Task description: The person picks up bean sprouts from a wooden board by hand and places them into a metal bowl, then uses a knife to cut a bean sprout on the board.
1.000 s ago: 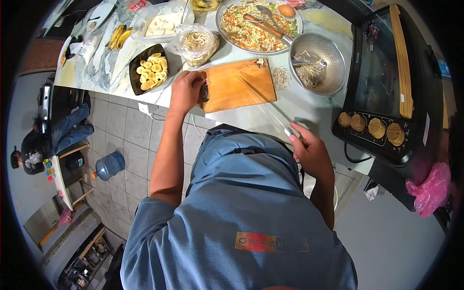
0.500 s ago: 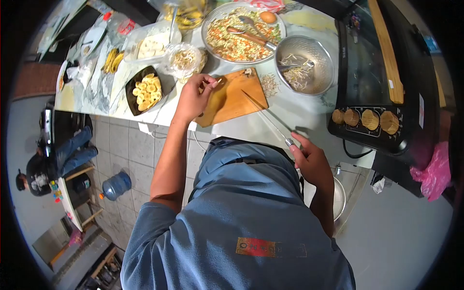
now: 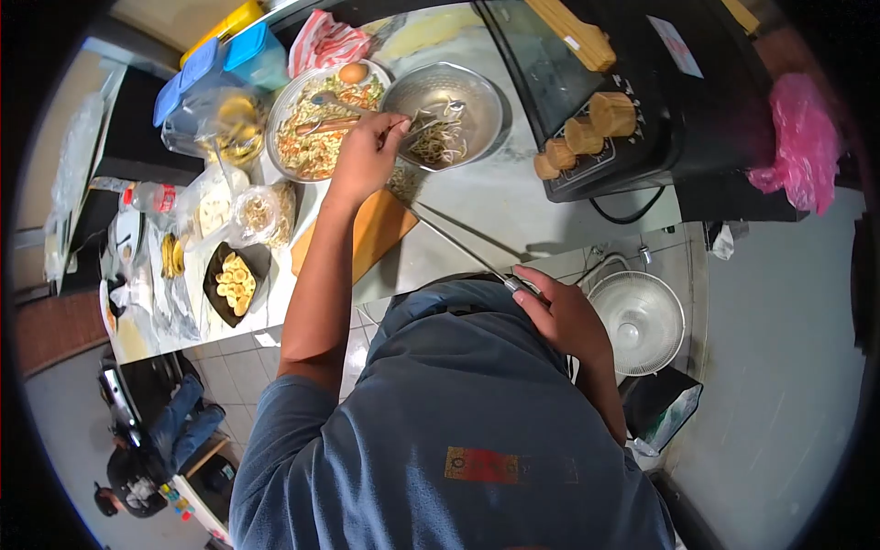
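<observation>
My left hand [image 3: 368,151] reaches over the near left rim of a metal bowl [image 3: 481,105], thumb and fingertips pinched together. Whatever is between them is too small to make out. Bean sprouts [image 3: 440,137] lie in the bowl, right by those fingertips. Low over the counter's front edge, my right hand [image 3: 559,316] is closed around the handle of a long thin knife [image 3: 463,246], its blade pointing up and left. The blade's tip is near the wooden cutting board [image 3: 367,240], which my left forearm partly covers. Small scraps [image 3: 401,181] lie at the board's far edge.
Left of the bowl stands a tray of chopped vegetables [image 3: 298,151] with an egg [image 3: 353,72] and a wooden-handled utensil. A dark dish of banana slices [image 3: 236,282], a bag of sprouts [image 3: 261,215] and a black oven [image 3: 660,119] flank the board. A person [image 3: 137,477] sits far left.
My left hand has moved from above the cutting board to the bowl of sprouts. The view has swung right. My right hand still holds the knife.
</observation>
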Tool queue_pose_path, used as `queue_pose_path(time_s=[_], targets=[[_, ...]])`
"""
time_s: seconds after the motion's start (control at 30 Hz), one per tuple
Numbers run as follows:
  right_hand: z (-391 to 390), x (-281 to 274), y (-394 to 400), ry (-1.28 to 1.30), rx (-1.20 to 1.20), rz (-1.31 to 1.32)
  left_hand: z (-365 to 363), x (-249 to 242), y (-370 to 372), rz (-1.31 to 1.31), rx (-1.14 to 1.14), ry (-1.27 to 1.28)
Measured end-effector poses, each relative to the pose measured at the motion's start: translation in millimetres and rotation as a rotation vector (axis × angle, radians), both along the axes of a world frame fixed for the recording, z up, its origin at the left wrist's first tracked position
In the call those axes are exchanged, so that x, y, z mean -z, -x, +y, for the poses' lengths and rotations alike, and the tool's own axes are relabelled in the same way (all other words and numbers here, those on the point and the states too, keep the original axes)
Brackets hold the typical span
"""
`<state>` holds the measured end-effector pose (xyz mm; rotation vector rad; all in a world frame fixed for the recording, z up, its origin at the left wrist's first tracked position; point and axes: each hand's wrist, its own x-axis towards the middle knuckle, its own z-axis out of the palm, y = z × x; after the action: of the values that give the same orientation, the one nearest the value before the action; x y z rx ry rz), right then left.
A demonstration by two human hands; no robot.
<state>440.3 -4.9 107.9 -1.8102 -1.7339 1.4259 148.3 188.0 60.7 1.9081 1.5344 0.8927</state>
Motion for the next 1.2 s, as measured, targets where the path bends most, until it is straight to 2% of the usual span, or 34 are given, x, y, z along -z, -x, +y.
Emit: queue_pose_path(time_s=[0.13, 0.3, 0.43, 0.53, 0.6, 0.67, 0.8, 0.93, 1.2], targets=[[-1.1, 6.6, -4.3, -0.043, 0.010, 0.030, -11.3, -0.7, 9.0, -0.017, -0.027, 0.050], [14.9, 11.9, 1.2, -0.005, -0.098, -0.032, -40.3, 6.6, 52.8, -0.105, -0.104, 0.217], [32.3, 15.1, 12.7, 0.127, -0.131, -0.006, -81.6, 13.3, 94.1, -0.044, -0.217, 0.210], [44.4, 15.4, 23.0, 0.090, -0.200, 0.018, -114.2, 19.3, 117.1, -0.029, -0.269, 0.280], [51.0, 14.4, 29.7, 0.080, -0.233, 0.030, -131.8, 27.3, 126.7, -0.109, -0.305, 0.252], [57.2, 13.9, 36.9, 0.070, -0.267, 0.045, -144.7, 16.6, 129.4, 0.224, -0.347, 0.351], [65.5, 12.2, 46.2, 0.050, -0.302, 0.034, -161.7, 39.9, 140.9, 0.339, -0.395, 0.268], [70.4, 10.5, 48.1, 0.047, -0.332, 0.026, -162.7, 47.9, 136.6, 0.319, -0.467, 0.256], [69.9, 10.3, 47.3, 0.035, -0.271, -0.028, -163.0, 56.2, 142.2, 0.350, -0.471, 0.167]])
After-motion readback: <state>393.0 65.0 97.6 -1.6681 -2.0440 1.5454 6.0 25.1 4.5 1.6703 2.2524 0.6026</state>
